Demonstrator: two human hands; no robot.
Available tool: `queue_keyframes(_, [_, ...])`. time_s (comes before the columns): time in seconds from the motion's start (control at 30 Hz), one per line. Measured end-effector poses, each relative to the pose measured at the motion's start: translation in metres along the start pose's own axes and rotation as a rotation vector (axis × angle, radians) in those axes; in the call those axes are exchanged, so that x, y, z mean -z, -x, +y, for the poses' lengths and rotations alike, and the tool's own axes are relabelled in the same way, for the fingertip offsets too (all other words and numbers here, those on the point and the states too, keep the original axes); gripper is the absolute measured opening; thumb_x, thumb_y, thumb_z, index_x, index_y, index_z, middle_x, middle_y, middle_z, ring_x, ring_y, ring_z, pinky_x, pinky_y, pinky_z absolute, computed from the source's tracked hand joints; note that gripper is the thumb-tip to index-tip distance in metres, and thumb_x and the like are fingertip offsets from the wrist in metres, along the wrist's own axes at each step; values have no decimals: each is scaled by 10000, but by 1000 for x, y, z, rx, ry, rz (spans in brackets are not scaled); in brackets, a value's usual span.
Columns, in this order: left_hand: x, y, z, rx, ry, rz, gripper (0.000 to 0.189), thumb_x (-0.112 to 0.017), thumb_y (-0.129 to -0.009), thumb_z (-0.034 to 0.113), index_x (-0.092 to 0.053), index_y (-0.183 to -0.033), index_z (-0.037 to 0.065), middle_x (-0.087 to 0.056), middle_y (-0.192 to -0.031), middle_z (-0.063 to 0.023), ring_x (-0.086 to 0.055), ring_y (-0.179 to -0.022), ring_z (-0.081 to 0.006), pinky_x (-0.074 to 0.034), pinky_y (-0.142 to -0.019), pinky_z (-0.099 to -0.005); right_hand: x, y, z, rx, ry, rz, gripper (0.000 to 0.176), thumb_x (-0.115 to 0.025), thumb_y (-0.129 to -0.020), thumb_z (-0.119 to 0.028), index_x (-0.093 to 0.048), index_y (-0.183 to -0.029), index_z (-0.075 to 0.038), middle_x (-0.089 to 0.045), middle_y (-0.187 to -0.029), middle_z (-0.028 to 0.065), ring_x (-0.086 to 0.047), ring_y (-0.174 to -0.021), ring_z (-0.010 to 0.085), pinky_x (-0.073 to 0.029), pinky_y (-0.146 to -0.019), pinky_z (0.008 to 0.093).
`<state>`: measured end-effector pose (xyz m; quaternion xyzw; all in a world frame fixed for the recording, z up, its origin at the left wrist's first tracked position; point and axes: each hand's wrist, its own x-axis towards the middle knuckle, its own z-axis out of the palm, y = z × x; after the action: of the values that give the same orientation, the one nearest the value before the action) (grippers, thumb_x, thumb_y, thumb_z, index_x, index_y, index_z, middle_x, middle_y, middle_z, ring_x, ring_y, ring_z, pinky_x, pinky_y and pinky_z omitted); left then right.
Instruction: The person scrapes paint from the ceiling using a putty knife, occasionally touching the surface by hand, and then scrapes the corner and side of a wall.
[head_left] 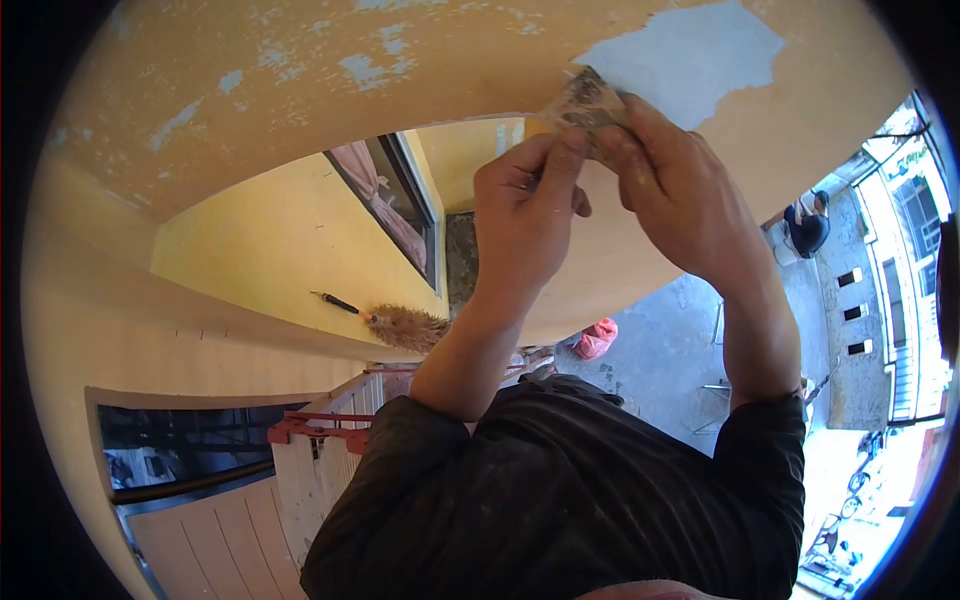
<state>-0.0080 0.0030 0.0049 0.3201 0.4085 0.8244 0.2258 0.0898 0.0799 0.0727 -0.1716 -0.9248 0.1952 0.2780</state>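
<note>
Both hands are raised in front of the wall. Between them is a small, worn flat sheet with tan and dark patches, its corner pointing up; it looks like sandpaper, but I cannot be sure. My left hand pinches its lower edge between thumb and fingers. On its right side, my right hand grips it with the thumb against the fingers. Just behind and above my right hand, a pale bare patch shows in the orange-yellow paint. Smaller flaked spots mark the wall further left.
A stepladder with red fittings stands at lower left. A feather duster hangs near the window with its pink curtain. Below, a red bag lies on the concrete floor. Another person is far off at right.
</note>
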Motion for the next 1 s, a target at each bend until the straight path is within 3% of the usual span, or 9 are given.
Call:
queue_keyframes(0.1, [-2, 1, 1, -22, -25, 44, 253, -602, -902, 221, -629, -787, -2, -389, -524, 44, -336, -451, -47, -387, -465, -232, -2, 3, 8, 34, -6, 42, 264, -491, -920, -233, -544, -1050, -9, -603, -780, 225, -564, -785, 416, -431, -681, 486])
queue_keyframes(0.17, [0, 0, 0, -33, -27, 20, 303, -591, -912, 248, -634, -784, -23, -496, -539, 9, -457, -475, -45, -383, -446, -214, 5, -4, -4, 9, -33, -3, 249, -492, -919, -234, -541, -1019, -12, -598, -770, 223, -558, -781, 418, -424, -676, 489])
queue_keyframes(0.3, [1, -1, 5, -60, 14, 29, 301, -589, -913, 243, -631, -777, -22, -484, -532, 13, -455, -463, -45, -371, -439, -212, 5, -6, -4, 17, -36, -50, 224, -487, -920, -229, -527, -945, -9, -578, -734, 224, -537, -753, 431, -400, -648, 505])
queue_keyframes(0.4, [-2, -1, 4, -33, -81, 71, 268, -605, -900, 237, -624, -765, 7, -417, -525, 33, -347, -447, -48, -390, -461, -232, 1, 0, 2, 23, -66, 36, 213, -481, -921, -219, -518, -921, -9, -571, -728, 227, -531, -741, 436, -395, -642, 505])
queue_keyframes(0.6, [-5, -1, 12, -53, -28, 59, 264, -596, -905, 217, -608, -741, 11, -423, -536, 33, -375, -450, -46, -386, -446, -226, 4, -5, -8, -8, -108, -17, 208, -474, -925, -217, -526, -932, -16, -584, -751, 218, -541, -752, 428, -403, -655, 486])
queue_keyframes(0.67, [-4, -3, 9, -44, -100, 33, 274, -584, -913, 207, -620, -759, -16, -488, -541, 20, -468, -466, -40, -369, -433, -203, 7, -1, -5, -29, -129, -9, 209, -473, -924, -217, -524, -933, -14, -582, -750, 220, -540, -754, 429, -403, -652, 486])
queue_keyframes(0.83, [-7, -5, 14, -69, -12, 48, 243, -583, -912, 191, -640, -818, -26, -526, -587, 9, -471, -472, -40, -385, -437, -203, 8, -4, -8, -15, -121, -1, 213, -468, -923, -216, -519, -932, -9, -579, -752, 226, -540, -764, 431, -405, -646, 483])
queue_keyframes(0.9, [-9, -6, 15, -50, -76, 36, 248, -598, -902, 221, -642, -802, -2, -402, -530, 40, -360, -454, -47, -376, -453, -219, 6, -2, -4, -17, -132, 47, 213, -464, -924, -211, -518, -925, -5, -578, -757, 229, -543, -773, 431, -404, -642, 477])
queue_keyframes(1.0, [-14, -6, 18, -47, -114, 47, 250, -599, -900, 227, -655, -840, -9, -394, -525, 44, -349, -457, -47, -383, -464, -218, 3, -3, 1, -40, -208, 70, 222, -464, -923, -214, -521, -931, 0, -578, -761, 236, -542, -780, 436, -403, -650, 481])
